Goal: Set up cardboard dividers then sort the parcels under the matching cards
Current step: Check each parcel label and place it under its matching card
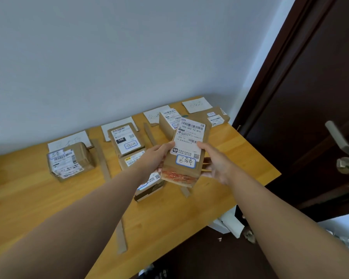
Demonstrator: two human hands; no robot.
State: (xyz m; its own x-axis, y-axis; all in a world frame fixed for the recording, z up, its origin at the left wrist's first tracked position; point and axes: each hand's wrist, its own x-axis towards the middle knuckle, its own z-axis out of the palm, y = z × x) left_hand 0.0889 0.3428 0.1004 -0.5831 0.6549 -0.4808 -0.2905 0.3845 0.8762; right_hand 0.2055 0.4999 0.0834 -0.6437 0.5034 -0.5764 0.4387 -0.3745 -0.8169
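At the centre of the frame, a labelled parcel [186, 156] is held above the tabletop [38, 198] between the left hand [157, 158] and the right hand [216, 164], each grip curled round 1 long edge with the thumb laid on the top face. Beyond it, other parcels [71, 161] are laid in columns parted by cardboard dividers [101, 158]. Along the far edge, against the wall [129, 57], 4 white cards [69, 140] are set out.
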